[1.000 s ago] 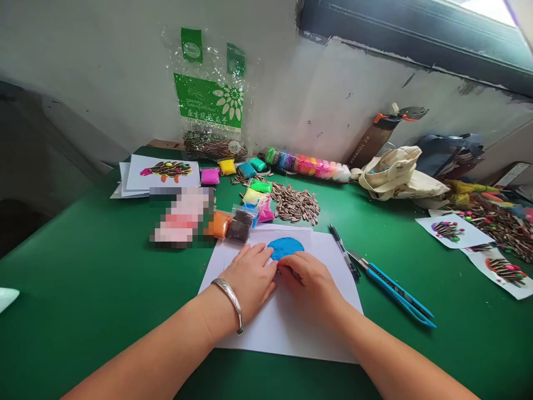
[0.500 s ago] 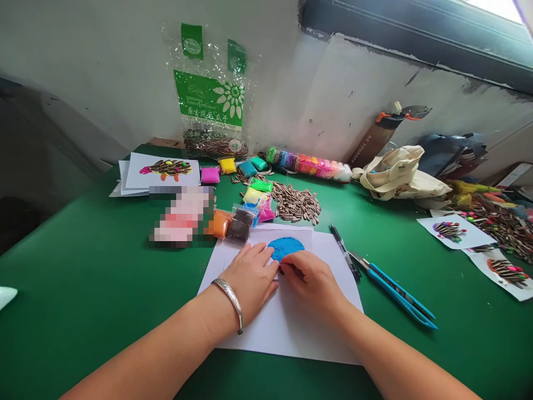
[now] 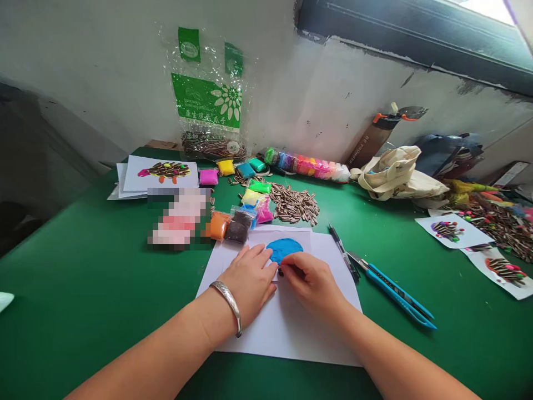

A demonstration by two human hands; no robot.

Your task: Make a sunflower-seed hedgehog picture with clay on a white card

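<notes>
A flat blue oval of modelling clay [image 3: 285,250] is pressed on a small white sheet [image 3: 303,238], which lies on a larger white paper [image 3: 291,333]. My left hand [image 3: 252,278], a silver bangle at its wrist, rests flat on the sheets with its fingers stretched beside the oval's left edge. At the lower edge of the oval, my right hand [image 3: 310,278] has thumb and index finger pinched together. A tiny black piece [image 3: 280,271], perhaps clay, shows at those fingertips; the fingers partly hide it.
Packets of orange clay [image 3: 219,225] and black clay [image 3: 238,225] lie beyond the paper, near a pile of sunflower seeds [image 3: 295,203]. To the right are a pen [image 3: 343,251] and a blue cutter [image 3: 395,291]. A seed bag [image 3: 208,100] leans on the wall.
The whole view has shifted very slightly. Both hands keep nearly the same pose, and a little more of the black piece shows by my right fingertips.
</notes>
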